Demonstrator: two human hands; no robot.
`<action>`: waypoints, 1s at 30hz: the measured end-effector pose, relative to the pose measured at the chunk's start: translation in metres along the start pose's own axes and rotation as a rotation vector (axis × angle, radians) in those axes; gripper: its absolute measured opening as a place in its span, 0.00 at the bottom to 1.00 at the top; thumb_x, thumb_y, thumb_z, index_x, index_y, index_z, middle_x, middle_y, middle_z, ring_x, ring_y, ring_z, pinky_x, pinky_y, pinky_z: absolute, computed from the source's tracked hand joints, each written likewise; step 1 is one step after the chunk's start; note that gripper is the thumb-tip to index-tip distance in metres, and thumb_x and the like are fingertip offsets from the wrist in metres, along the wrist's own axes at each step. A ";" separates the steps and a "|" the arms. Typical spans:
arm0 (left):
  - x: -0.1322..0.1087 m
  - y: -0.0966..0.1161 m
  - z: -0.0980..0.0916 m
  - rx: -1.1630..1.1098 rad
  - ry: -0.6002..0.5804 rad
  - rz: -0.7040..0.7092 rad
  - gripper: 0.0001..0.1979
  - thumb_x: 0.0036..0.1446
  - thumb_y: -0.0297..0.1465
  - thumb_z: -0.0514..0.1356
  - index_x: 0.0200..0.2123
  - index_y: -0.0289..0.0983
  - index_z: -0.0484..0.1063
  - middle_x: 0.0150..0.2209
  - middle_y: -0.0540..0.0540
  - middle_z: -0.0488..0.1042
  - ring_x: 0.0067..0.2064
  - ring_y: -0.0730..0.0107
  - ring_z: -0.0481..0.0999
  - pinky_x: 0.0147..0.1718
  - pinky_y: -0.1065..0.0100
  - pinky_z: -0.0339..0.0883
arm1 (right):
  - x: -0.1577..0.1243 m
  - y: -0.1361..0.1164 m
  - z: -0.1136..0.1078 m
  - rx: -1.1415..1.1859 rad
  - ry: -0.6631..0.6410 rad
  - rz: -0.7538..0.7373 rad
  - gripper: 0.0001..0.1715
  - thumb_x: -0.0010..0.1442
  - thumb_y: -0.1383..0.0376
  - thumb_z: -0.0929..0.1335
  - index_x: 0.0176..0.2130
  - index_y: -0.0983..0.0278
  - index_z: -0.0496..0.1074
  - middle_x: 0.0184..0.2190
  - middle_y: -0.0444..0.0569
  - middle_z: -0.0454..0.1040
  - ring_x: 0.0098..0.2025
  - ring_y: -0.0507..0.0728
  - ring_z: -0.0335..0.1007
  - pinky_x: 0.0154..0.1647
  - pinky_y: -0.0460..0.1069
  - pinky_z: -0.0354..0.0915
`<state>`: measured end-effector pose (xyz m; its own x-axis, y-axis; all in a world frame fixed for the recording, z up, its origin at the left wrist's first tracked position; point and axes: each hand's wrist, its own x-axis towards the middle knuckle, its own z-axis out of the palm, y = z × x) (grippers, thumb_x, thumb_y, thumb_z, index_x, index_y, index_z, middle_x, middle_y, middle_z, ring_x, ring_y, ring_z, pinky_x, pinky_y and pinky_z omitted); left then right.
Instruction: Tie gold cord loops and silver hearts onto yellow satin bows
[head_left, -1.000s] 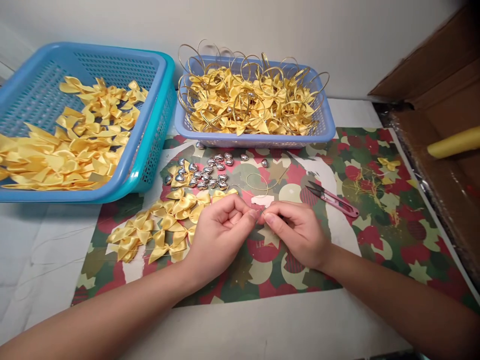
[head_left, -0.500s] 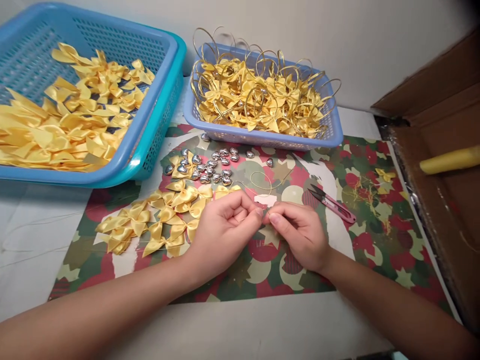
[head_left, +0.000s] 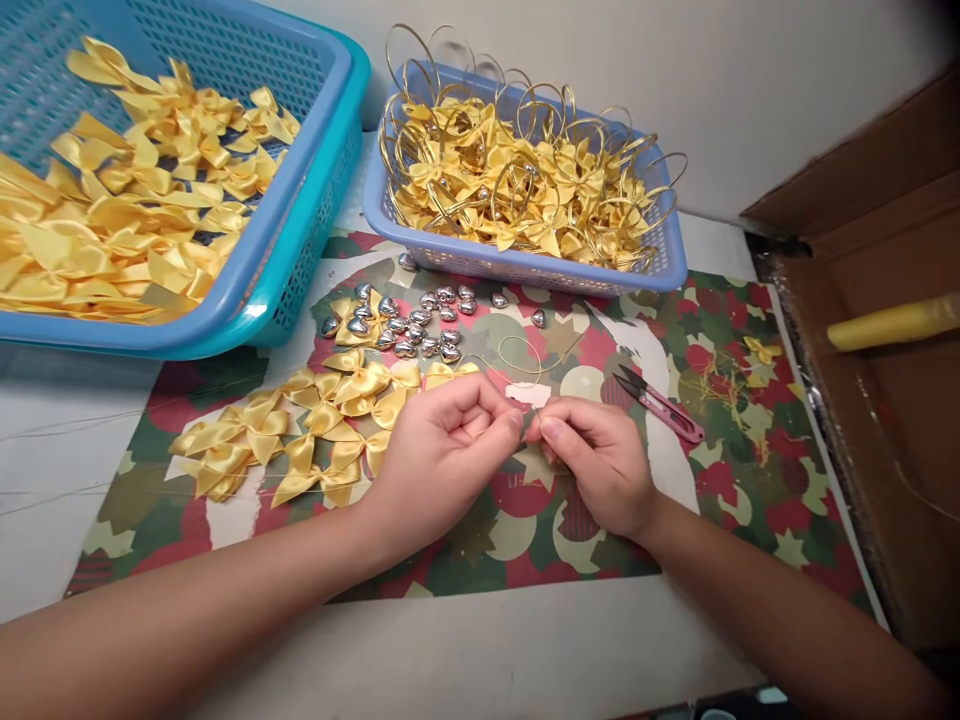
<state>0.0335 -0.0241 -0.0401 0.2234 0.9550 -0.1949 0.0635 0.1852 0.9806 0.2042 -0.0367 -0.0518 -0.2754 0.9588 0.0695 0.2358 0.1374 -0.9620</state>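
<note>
My left hand (head_left: 454, 455) and my right hand (head_left: 596, 460) meet fingertip to fingertip over the patterned mat. Each is closed in a pinch on a thin gold thread (head_left: 540, 362), whose loose loop lies just beyond the fingers. The short stretch between the fingertips is too fine to make out fully. Several yellow satin bows (head_left: 259, 425) lie beside and behind my left hand. Beyond them is a group of silver heart-shaped beads (head_left: 420, 317). A pair of thread snips (head_left: 664, 408) with a pink handle rests to the right of my right hand.
A blue basket (head_left: 341, 75) of yellow bows, nested in a turquoise one, stands at the left. Farther back, a smaller basket (head_left: 525, 268) holds bows with gold wire rings. Thread scraps (head_left: 724, 385) lie at the right, beside a cardboard box (head_left: 885, 400) with a yellow rod (head_left: 892, 322).
The view has shifted slightly, so the baskets and mat sit a little higher and farther left. Both hands keep their pinch, with the fingertips slightly farther apart.
</note>
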 end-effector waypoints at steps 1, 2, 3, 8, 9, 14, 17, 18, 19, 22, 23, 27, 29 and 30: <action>0.000 0.001 0.000 0.004 0.004 0.001 0.11 0.53 0.34 0.59 0.21 0.36 0.67 0.15 0.56 0.58 0.19 0.79 0.54 0.19 0.75 0.50 | 0.000 0.000 0.000 0.000 0.001 0.002 0.13 0.66 0.68 0.63 0.30 0.65 0.72 0.20 0.40 0.64 0.23 0.48 0.59 0.25 0.45 0.57; 0.000 0.001 0.000 0.006 0.008 0.000 0.11 0.53 0.33 0.59 0.21 0.36 0.67 0.15 0.55 0.59 0.19 0.79 0.54 0.19 0.75 0.50 | 0.000 0.000 0.000 0.002 0.000 0.002 0.13 0.66 0.68 0.63 0.30 0.65 0.72 0.20 0.40 0.64 0.23 0.48 0.59 0.24 0.45 0.57; 0.000 0.002 0.000 0.007 0.011 -0.002 0.11 0.52 0.33 0.59 0.21 0.36 0.66 0.15 0.55 0.60 0.19 0.79 0.55 0.19 0.74 0.50 | 0.000 0.000 0.000 0.004 0.000 0.003 0.13 0.65 0.68 0.62 0.30 0.65 0.72 0.20 0.40 0.64 0.23 0.48 0.59 0.24 0.45 0.57; 0.001 0.003 0.000 0.015 0.030 -0.007 0.11 0.51 0.34 0.60 0.20 0.37 0.66 0.16 0.53 0.64 0.20 0.78 0.59 0.19 0.74 0.51 | -0.001 0.000 0.000 0.007 0.002 0.019 0.14 0.65 0.67 0.62 0.30 0.65 0.73 0.20 0.40 0.63 0.23 0.48 0.58 0.24 0.45 0.57; 0.001 0.003 0.000 0.019 0.032 -0.007 0.11 0.51 0.34 0.60 0.20 0.37 0.66 0.17 0.53 0.64 0.20 0.77 0.59 0.19 0.74 0.51 | -0.001 0.000 0.000 0.009 0.004 0.019 0.14 0.65 0.67 0.62 0.30 0.65 0.73 0.19 0.40 0.64 0.22 0.48 0.58 0.24 0.45 0.57; 0.000 0.003 0.000 0.046 0.036 -0.002 0.12 0.52 0.34 0.59 0.20 0.37 0.66 0.16 0.54 0.62 0.20 0.78 0.58 0.19 0.73 0.51 | 0.000 0.000 0.000 0.014 0.006 0.014 0.13 0.65 0.68 0.63 0.31 0.65 0.73 0.20 0.40 0.65 0.22 0.48 0.58 0.24 0.44 0.57; 0.001 0.003 0.000 0.049 0.031 0.004 0.12 0.53 0.34 0.59 0.20 0.37 0.66 0.15 0.55 0.60 0.19 0.78 0.55 0.19 0.74 0.51 | 0.000 -0.001 0.001 0.005 0.007 0.014 0.13 0.65 0.68 0.63 0.31 0.65 0.73 0.20 0.40 0.65 0.22 0.47 0.58 0.24 0.44 0.57; 0.001 0.003 0.000 0.048 0.030 0.007 0.12 0.53 0.34 0.59 0.20 0.37 0.66 0.15 0.55 0.59 0.19 0.78 0.55 0.19 0.74 0.50 | 0.000 -0.001 0.001 0.000 0.008 0.013 0.13 0.65 0.68 0.63 0.30 0.65 0.73 0.20 0.40 0.65 0.22 0.48 0.58 0.24 0.44 0.57; 0.001 0.003 0.000 0.048 0.030 0.008 0.12 0.53 0.33 0.59 0.20 0.37 0.66 0.15 0.56 0.58 0.19 0.78 0.54 0.18 0.74 0.50 | 0.000 -0.001 0.001 -0.005 0.008 0.012 0.14 0.65 0.67 0.63 0.30 0.65 0.73 0.20 0.40 0.65 0.22 0.48 0.58 0.24 0.44 0.57; 0.001 0.003 0.000 0.047 0.031 0.009 0.12 0.53 0.33 0.59 0.20 0.37 0.65 0.15 0.56 0.56 0.19 0.79 0.53 0.19 0.74 0.50 | 0.000 -0.002 0.002 -0.017 0.006 0.007 0.14 0.65 0.67 0.63 0.29 0.65 0.72 0.20 0.41 0.65 0.22 0.48 0.58 0.23 0.45 0.57; 0.001 0.002 0.000 0.047 0.032 0.009 0.12 0.53 0.33 0.59 0.20 0.37 0.65 0.15 0.56 0.56 0.19 0.79 0.53 0.19 0.74 0.50 | 0.001 -0.002 0.003 -0.020 0.007 0.005 0.14 0.65 0.67 0.63 0.29 0.65 0.72 0.19 0.41 0.64 0.22 0.48 0.58 0.23 0.45 0.57; 0.001 0.001 0.002 0.042 0.030 0.004 0.11 0.54 0.33 0.59 0.21 0.37 0.66 0.15 0.56 0.58 0.20 0.78 0.55 0.20 0.74 0.51 | 0.002 -0.001 0.003 -0.027 0.010 -0.001 0.14 0.65 0.67 0.63 0.30 0.65 0.72 0.19 0.40 0.64 0.22 0.48 0.57 0.23 0.44 0.56; 0.001 0.000 0.002 0.038 0.035 0.002 0.12 0.54 0.32 0.59 0.20 0.37 0.66 0.15 0.55 0.59 0.20 0.78 0.55 0.20 0.74 0.51 | 0.001 -0.001 0.003 -0.033 0.009 0.001 0.14 0.65 0.67 0.63 0.30 0.65 0.72 0.19 0.40 0.64 0.22 0.48 0.57 0.23 0.44 0.56; 0.001 0.000 0.002 0.036 0.037 0.002 0.12 0.54 0.32 0.60 0.20 0.37 0.66 0.15 0.55 0.59 0.20 0.78 0.56 0.19 0.74 0.51 | 0.001 -0.001 0.002 -0.036 0.010 0.003 0.14 0.65 0.67 0.63 0.30 0.65 0.72 0.19 0.40 0.64 0.22 0.48 0.57 0.23 0.45 0.56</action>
<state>0.0357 -0.0237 -0.0399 0.1872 0.9634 -0.1917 0.0978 0.1759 0.9795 0.2014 -0.0361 -0.0513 -0.2655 0.9616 0.0697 0.2702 0.1436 -0.9520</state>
